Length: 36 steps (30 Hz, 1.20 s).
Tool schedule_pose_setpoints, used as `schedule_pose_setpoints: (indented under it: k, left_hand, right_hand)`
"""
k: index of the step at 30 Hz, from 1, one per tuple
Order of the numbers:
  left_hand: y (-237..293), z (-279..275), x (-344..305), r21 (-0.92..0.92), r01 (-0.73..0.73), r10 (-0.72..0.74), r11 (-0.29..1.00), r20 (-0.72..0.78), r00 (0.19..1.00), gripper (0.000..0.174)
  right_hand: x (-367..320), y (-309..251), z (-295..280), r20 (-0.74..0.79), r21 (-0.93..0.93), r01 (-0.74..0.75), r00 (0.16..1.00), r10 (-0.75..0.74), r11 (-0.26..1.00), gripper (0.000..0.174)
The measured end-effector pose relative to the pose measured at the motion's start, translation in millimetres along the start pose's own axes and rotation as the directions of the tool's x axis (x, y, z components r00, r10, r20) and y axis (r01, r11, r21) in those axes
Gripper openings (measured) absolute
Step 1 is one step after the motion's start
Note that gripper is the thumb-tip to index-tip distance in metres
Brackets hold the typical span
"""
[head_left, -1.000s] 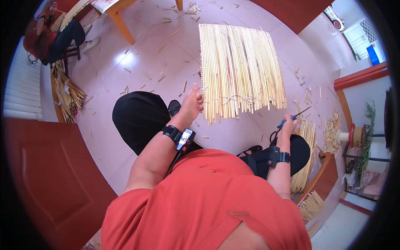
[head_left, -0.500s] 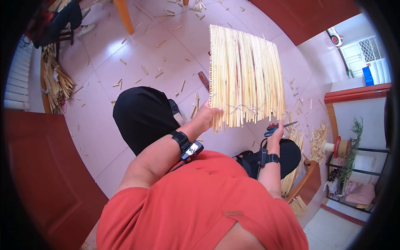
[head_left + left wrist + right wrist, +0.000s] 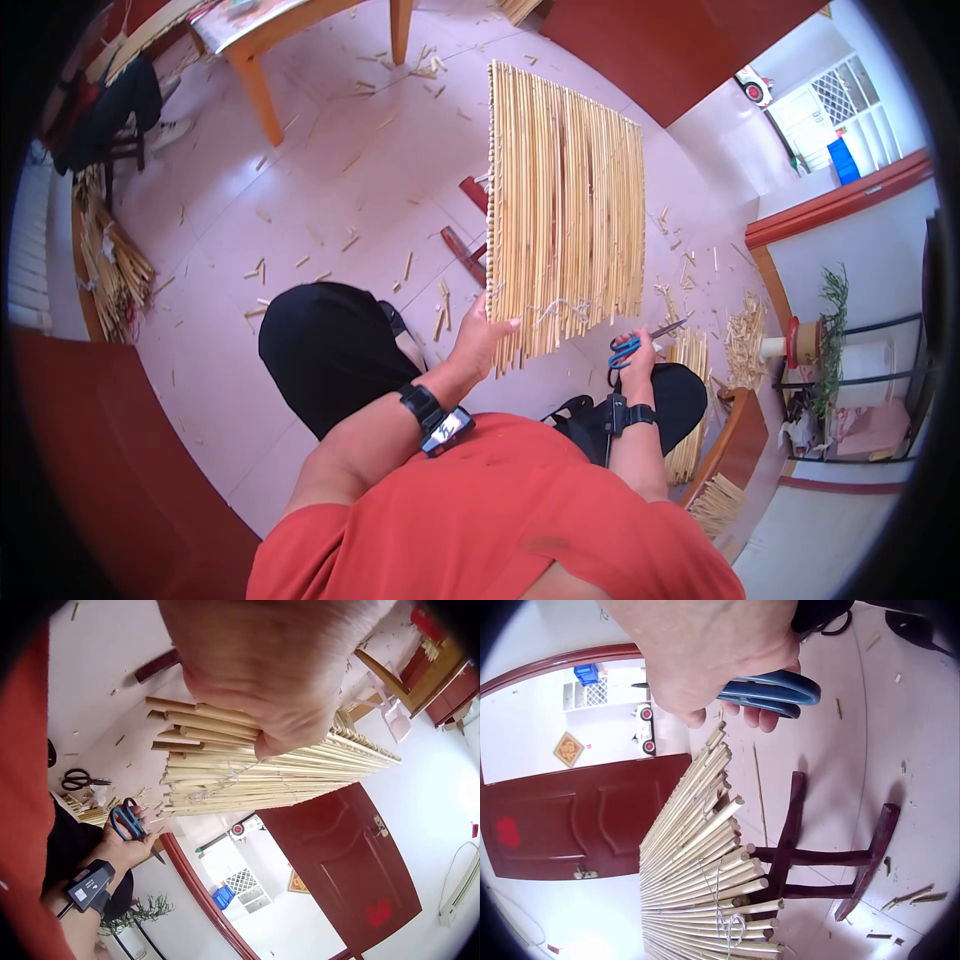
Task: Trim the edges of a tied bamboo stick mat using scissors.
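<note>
A mat of pale stalks (image 3: 565, 200) tied side by side is held up in front of the person, its near ends uneven. At its lower left corner the left hand (image 3: 475, 345) grips the edge, thumb on the near face. White string (image 3: 733, 927) hangs in a loose tangle close to the uneven ends. The right hand (image 3: 637, 362), below the mat's right corner and apart from it, holds blue-handled scissors (image 3: 624, 350) with the blades pointing out to the right. In the left wrist view the scissors (image 3: 127, 820) lie across the right palm.
A dark red wooden stand (image 3: 829, 859) is on the floor behind the mat. Cut stalk pieces (image 3: 440, 310) litter the tiles. Stalk bundles (image 3: 115, 265) lie at left and right. A second pair of scissors (image 3: 77, 780) lies near the right knee. A table (image 3: 262, 40) stands ahead.
The mat has turned more edge-on and sits lower in the head view, with the left hand still gripping its corner. The right hand has moved slightly left with the scissors. The red stand shows more.
</note>
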<state>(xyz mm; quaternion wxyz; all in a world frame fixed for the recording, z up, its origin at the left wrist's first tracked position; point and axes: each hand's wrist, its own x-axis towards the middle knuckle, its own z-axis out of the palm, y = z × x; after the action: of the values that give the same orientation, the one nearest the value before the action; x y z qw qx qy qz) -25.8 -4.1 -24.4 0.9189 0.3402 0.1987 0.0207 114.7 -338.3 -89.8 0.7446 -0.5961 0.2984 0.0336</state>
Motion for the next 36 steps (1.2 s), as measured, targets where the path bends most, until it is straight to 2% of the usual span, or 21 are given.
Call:
schedule_pose_setpoints:
  k: [3, 5, 6, 8, 10, 12, 15, 16, 17, 18, 20, 21, 22, 24, 25, 26, 28, 30, 32, 34, 36]
  left_hand:
    - [4, 2, -6, -0.039, -0.071, 0.074, 0.997, 0.082, 0.994, 0.052]
    - [7, 7, -9, 0.08, -0.116, 0.111, 0.99, 0.065, 0.992, 0.052]
    - [11, 11, -13, 0.093, -0.11, 0.102, 0.99, 0.082, 0.991, 0.052]
    - [24, 20, -23, 0.204, -0.124, 0.115, 0.971, 0.056, 0.992, 0.052]
    - [33, 31, -34, 0.251, -0.111, 0.099, 0.962, 0.06, 0.993, 0.052]
    - [42, 46, -45, 0.292, -0.096, 0.082, 0.952, 0.06, 0.995, 0.051]
    - [53, 74, -60, 0.266, -0.086, 0.056, 0.96, 0.12, 0.991, 0.059]
    - [56, 85, -63, 0.375, -0.145, 0.089, 0.916, 0.163, 0.983, 0.064]
    - [58, 98, -68, 0.473, -0.205, 0.116, 0.857, 0.211, 0.971, 0.069]
    - [61, 113, -73, 0.477, -0.197, 0.099, 0.856, 0.224, 0.97, 0.069]
    - [61, 140, -82, 0.601, -0.368, 0.149, 0.71, 0.383, 0.912, 0.08]
    - [49, 144, -81, 0.659, -0.437, 0.146, 0.612, 0.45, 0.881, 0.087]
    - [36, 151, -82, 0.654, -0.438, 0.138, 0.617, 0.458, 0.878, 0.087]
    - [13, 168, -84, 0.594, -0.715, 0.28, 0.368, 0.662, 0.695, 0.09]
    - [7, 172, -81, 0.588, -0.698, 0.149, 0.407, 0.711, 0.687, 0.1]
    - [1, 179, -81, 0.571, -0.706, 0.143, 0.419, 0.727, 0.672, 0.1]
    - [-13, 192, -82, 0.55, -0.774, 0.068, 0.316, 0.8, 0.596, 0.108]
    - [-34, 199, -79, 0.489, -0.817, 0.066, 0.306, 0.845, 0.531, 0.114]
    - [-43, 207, -81, 0.542, -0.794, -0.153, 0.276, 0.84, 0.52, 0.113]
    - [-57, 204, -73, 0.547, -0.773, -0.163, 0.321, 0.836, 0.523, 0.105]
    - [-63, 195, -56, 0.459, -0.786, -0.127, 0.415, 0.884, 0.449, 0.086]
  right_hand:
    - [-3, 5, -2, -0.03, -0.065, -0.029, 0.999, 0.027, 0.997, 0.027]
    - [-9, 6, -3, -0.072, -0.2, -0.038, 0.997, 0.024, 0.979, 0.018]
    - [-10, 8, -4, -0.084, -0.181, -0.037, 0.996, 0.022, 0.983, 0.018]
    - [-11, 15, -5, -0.028, -0.276, 0.259, 0.96, -0.277, 0.926, 0.018]
    - [-37, -8, 14, -0.015, -0.304, 0.294, 0.949, -0.314, 0.906, 0.017]
    - [-71, -39, 43, 0.175, -0.168, 0.437, 0.896, -0.409, 0.884, 0.023]
    - [-136, -97, 99, 0.362, -0.134, 0.495, 0.831, -0.423, 0.859, 0.034]
    - [-151, -109, 111, 0.422, -0.152, 0.549, 0.788, -0.448, 0.822, 0.039]
    - [-162, -118, 117, 0.397, -0.153, 0.545, 0.798, -0.453, 0.824, 0.039]
    - [-170, -126, 122, 0.451, -0.126, 0.549, 0.774, -0.445, 0.826, 0.045]
    - [-181, -140, 122, 0.493, -0.104, 0.555, 0.75, -0.441, 0.826, 0.052]
    - [-183, -146, 118, 0.542, -0.037, 0.485, 0.744, -0.39, 0.874, 0.051]
    - [-186, -153, 114, 0.592, 0.025, 0.407, 0.73, -0.341, 0.913, 0.051]
    - [-190, -165, 100, 0.606, -0.01, 0.451, 0.713, -0.353, 0.892, 0.052]
    - [-186, -170, 90, 0.608, -0.036, 0.495, 0.7, -0.374, 0.868, 0.054]
    - [-184, -176, 78, 0.607, -0.062, 0.538, 0.689, -0.396, 0.841, 0.055]
    - [-187, -192, 56, 0.559, -0.057, 0.497, 0.734, -0.385, 0.866, 0.061]
    - [-185, -199, 33, 0.583, -0.042, 0.501, 0.715, -0.386, 0.864, 0.065]
    - [-192, -198, 22, 0.563, -0.044, 0.534, 0.712, -0.42, 0.845, 0.065]
    - [-193, -195, 12, 0.525, -0.261, 0.631, 0.728, -0.441, 0.73, 0.056]
    - [-205, -195, 10, 0.495, -0.298, 0.65, 0.731, -0.469, 0.699, 0.047]
